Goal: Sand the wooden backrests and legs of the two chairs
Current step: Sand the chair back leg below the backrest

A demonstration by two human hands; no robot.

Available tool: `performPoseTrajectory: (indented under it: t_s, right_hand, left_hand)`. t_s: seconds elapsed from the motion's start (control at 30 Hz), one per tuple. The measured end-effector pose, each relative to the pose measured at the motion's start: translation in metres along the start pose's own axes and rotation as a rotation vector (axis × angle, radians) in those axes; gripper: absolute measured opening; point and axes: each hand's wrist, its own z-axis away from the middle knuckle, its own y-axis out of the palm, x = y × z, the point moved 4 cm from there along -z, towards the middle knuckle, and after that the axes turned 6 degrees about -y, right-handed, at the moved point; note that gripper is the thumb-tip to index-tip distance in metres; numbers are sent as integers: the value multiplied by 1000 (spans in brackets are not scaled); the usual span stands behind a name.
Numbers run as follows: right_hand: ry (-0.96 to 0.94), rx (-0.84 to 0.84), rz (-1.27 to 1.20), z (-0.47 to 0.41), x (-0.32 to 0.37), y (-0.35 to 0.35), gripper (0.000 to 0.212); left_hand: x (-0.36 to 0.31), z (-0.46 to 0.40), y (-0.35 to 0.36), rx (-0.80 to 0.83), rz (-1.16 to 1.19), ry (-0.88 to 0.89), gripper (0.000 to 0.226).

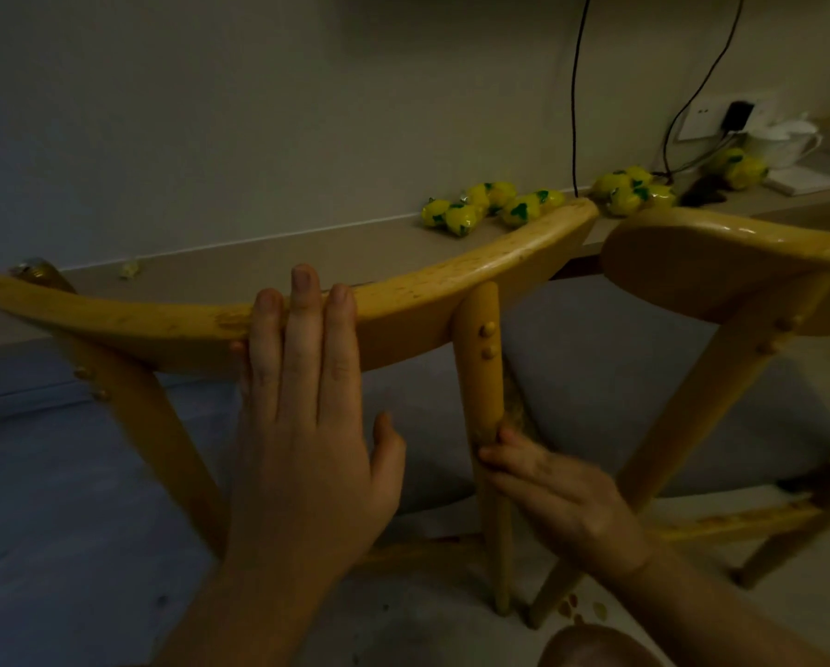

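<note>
Curved yellow wooden backrest (pixel 451 286) of the near chair, rigid and glossy-slick, spans nine to two o'clock under the left hand (pixel 307 416), fingers straight, bracing it, while the right hand (pixel 557 493) pinches its round upright post (pixel 480 358), apparently with sandpaper.

Two upright yellow-wood chairs (pixel 475 276), side-by-side

From where I stand, no writing, label, brand or number can be read anywhere; the light is dim and every surface looks unmarked.
</note>
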Motion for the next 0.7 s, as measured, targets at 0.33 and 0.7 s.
performPoseTrajectory:
  t_s: [0.33,0.7]
  right_hand:
    - [203,-551,-22,-77,2,-39,26]
    - [372,-428,11,-49,-5,-23,28]
  left_hand:
    - [0,0,4,-69,-18,10,99]
    - [2,3,6,-99,-5,-6,101]
